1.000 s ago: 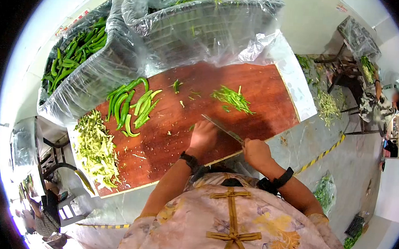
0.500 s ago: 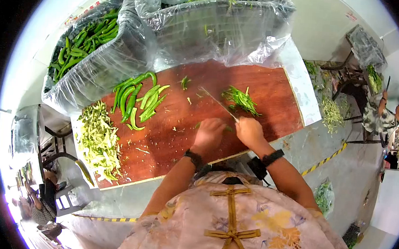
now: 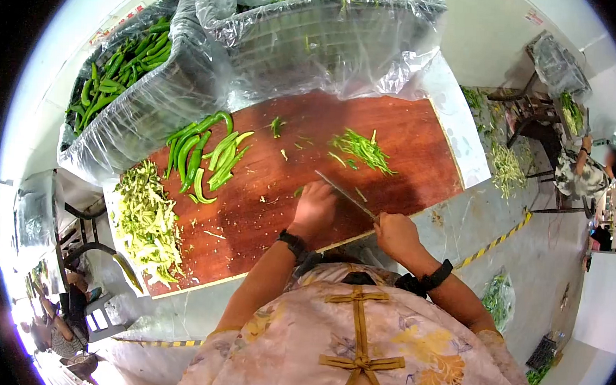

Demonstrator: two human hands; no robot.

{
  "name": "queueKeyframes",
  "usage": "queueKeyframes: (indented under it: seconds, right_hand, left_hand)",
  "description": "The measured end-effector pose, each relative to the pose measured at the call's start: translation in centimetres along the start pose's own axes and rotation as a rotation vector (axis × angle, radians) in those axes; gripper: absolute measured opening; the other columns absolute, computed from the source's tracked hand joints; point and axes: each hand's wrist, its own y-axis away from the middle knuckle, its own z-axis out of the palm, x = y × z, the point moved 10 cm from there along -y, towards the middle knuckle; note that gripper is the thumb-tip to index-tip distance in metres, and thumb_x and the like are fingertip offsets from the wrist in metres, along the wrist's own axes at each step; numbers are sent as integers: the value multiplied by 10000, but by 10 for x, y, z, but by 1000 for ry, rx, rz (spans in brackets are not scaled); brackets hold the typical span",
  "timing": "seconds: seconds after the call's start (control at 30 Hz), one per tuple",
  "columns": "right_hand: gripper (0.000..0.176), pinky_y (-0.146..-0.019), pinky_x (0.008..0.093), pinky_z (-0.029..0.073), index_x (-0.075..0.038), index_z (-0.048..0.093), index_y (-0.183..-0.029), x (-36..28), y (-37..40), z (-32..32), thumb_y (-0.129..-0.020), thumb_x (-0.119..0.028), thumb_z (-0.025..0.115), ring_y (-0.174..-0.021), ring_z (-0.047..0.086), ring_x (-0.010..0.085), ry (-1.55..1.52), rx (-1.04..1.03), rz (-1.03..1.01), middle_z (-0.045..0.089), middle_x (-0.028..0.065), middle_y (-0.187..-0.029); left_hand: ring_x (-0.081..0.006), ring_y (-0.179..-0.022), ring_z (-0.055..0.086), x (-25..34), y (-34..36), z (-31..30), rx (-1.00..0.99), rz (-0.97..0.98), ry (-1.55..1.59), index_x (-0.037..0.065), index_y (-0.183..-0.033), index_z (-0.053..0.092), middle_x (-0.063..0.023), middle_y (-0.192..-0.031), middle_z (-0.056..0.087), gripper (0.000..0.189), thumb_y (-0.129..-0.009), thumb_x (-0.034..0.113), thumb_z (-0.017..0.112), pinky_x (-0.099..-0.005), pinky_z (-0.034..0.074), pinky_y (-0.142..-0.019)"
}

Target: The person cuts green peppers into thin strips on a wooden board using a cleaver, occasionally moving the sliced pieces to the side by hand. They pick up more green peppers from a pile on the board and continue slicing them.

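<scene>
My right hand (image 3: 397,235) is closed round the handle of a knife (image 3: 347,193), whose thin blade points up and left over the red-brown board (image 3: 271,225). Beside the blade tip, my left hand (image 3: 314,205) rests low over the board with fingers curled; a bit of green shows at its left edge, and what the fingers hold is hidden. Beyond the knife lies a pile of green strips (image 3: 365,151). Whole green peppers (image 3: 195,152) and halved pepper pieces (image 3: 224,160) lie on the board's left part. A heap of pale pepper cores (image 3: 145,221) covers the left end.
A plastic-lined basket of green peppers (image 3: 129,61) stands at the back left, with another lined basket (image 3: 317,45) behind the board. A person (image 3: 586,167) sits far right near scraps on the floor (image 3: 507,169). Another person (image 3: 66,319) is at lower left.
The knife and my right hand have moved right and toward me, away from the strip pile. My left hand has shifted slightly left. The whole view has shifted a little.
</scene>
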Motion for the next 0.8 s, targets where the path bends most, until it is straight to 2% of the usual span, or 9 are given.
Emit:
queueKeyframes:
  seconds: [0.13, 0.2, 0.27, 0.3, 0.37, 0.47, 0.6, 0.77, 0.8]
  right_hand:
    - [208, -595, 486, 460, 17, 562, -769, -7, -13, 6, -812, -186, 541, -661, 582, 398, 0, 20, -67, 587, 224, -671]
    - [207, -579, 486, 462, 21, 560, -764, -13, -26, 10, -814, -178, 533, -645, 583, 398, 0, 53, -112, 585, 224, -662]
    - [201, -552, 486, 470, 20, 559, -759, -22, -42, 9, -809, -172, 527, -617, 585, 395, -20, 90, -146, 582, 222, -647]
    - [201, -552, 486, 470, 20, 559, -759, -25, -47, 12, -809, -172, 527, -617, 585, 395, -23, 90, -144, 582, 222, -647]
    - [192, -546, 487, 479, 6, 568, -754, -30, -57, -1, -800, -178, 533, -611, 589, 392, 15, 240, -156, 586, 216, -650]
    - [181, -566, 475, 485, -9, 579, -742, -27, -73, -15, -790, -180, 543, -621, 592, 391, -10, 239, -108, 590, 207, -656]
    - [217, -571, 471, 479, -10, 583, -720, -13, -51, -26, -801, -207, 545, -616, 585, 391, -18, 327, -159, 582, 207, -637]
    - [223, -582, 485, 477, -2, 584, -748, -9, -9, -4, -806, -214, 549, -606, 582, 397, -1, 154, -163, 586, 214, -642]
    - [215, -595, 489, 484, -16, 589, -740, -7, -5, -6, -800, -221, 561, -620, 600, 393, 40, 127, -94, 598, 196, -641]
  left_hand:
    - [-304, -889, 509, -3, 2, 1, 12, -2, 15, 60, -752, 582, -83, -889, 545, 130, -631, 78, 537, -417, 411, -781]
    - [-306, -962, 522, -5, 3, 7, -77, -23, 26, 52, -817, 594, -91, -968, 571, 218, -600, 33, 581, -427, 426, -805]
    - [-303, -966, 524, -3, -2, 3, -79, -45, 33, 52, -832, 598, -88, -974, 572, 223, -611, 33, 579, -427, 427, -807]
    - [-300, -970, 526, -3, -1, 5, -86, -61, 42, 52, -847, 601, -84, -980, 572, 227, -622, 33, 578, -428, 428, -809]
    - [-299, -974, 524, -2, -4, 3, -61, -41, 40, 51, -866, 602, -84, -977, 572, 238, -630, 33, 578, -427, 429, -812]
    - [-300, -976, 523, 2, -4, -2, -57, -36, 31, 51, -894, 604, -83, -972, 571, 255, -641, 34, 577, -426, 431, -819]
    - [-303, -968, 524, -9, 3, 10, -33, -44, 25, 56, -906, 605, -89, -976, 569, 262, -647, 30, 574, -428, 433, -823]
    - [-322, -971, 519, -4, 1, 0, -66, -66, 15, 63, -905, 605, -122, -1006, 567, 279, -627, 41, 594, -443, 425, -839]
    - [-335, -974, 516, -5, 2, 3, -95, -61, -2, 64, -899, 605, -138, -1021, 565, 285, -614, 50, 607, -451, 420, -850]
